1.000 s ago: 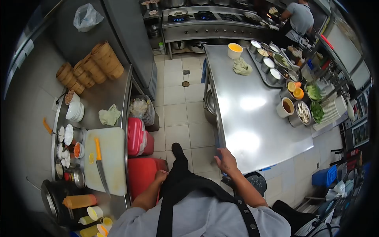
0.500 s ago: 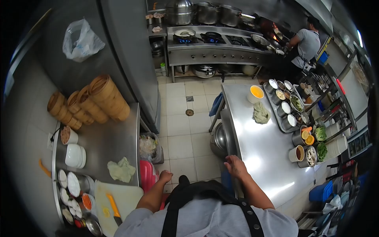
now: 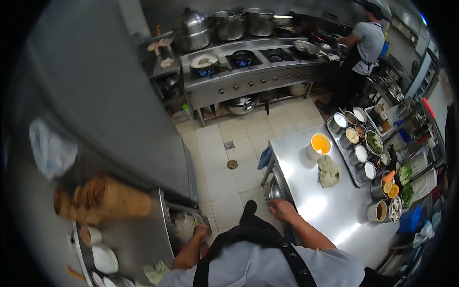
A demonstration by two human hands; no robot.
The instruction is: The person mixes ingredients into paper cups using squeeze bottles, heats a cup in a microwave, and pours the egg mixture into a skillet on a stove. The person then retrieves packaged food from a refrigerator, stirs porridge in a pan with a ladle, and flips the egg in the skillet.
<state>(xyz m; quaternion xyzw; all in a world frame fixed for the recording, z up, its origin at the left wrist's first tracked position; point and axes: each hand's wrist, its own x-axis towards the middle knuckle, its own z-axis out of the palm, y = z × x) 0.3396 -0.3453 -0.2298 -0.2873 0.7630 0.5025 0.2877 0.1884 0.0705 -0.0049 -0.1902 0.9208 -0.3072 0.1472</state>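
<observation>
My left hand (image 3: 201, 231) hangs low beside the left counter, above a bin of plastic-wrapped waste (image 3: 184, 226). Its fingers are curled closed, and nothing shows in them. My right hand (image 3: 281, 210) is held over the floor just off the near left edge of the steel table (image 3: 306, 191). Its fingers are loosely bent and apart, holding nothing. On that table are a green cloth (image 3: 329, 172) and a white tub of orange-yellow liquid (image 3: 320, 145). A metal bowl (image 3: 274, 190) sits on the shelf below.
Ahead stands a stove (image 3: 248, 79) with pans over lit burners; a co-worker (image 3: 366, 45) works at its right end. Bamboo steamers (image 3: 119, 196) and white bowls (image 3: 104, 258) are on the left counter. A tray of ingredient pots (image 3: 351, 155) lies on the table. Tiled floor (image 3: 217, 184) runs between.
The view has moved forward and turned, so stove and co-worker look nearer and the cutting board has left view. A foot has stepped forward. The right hand's fingers are more curled.
</observation>
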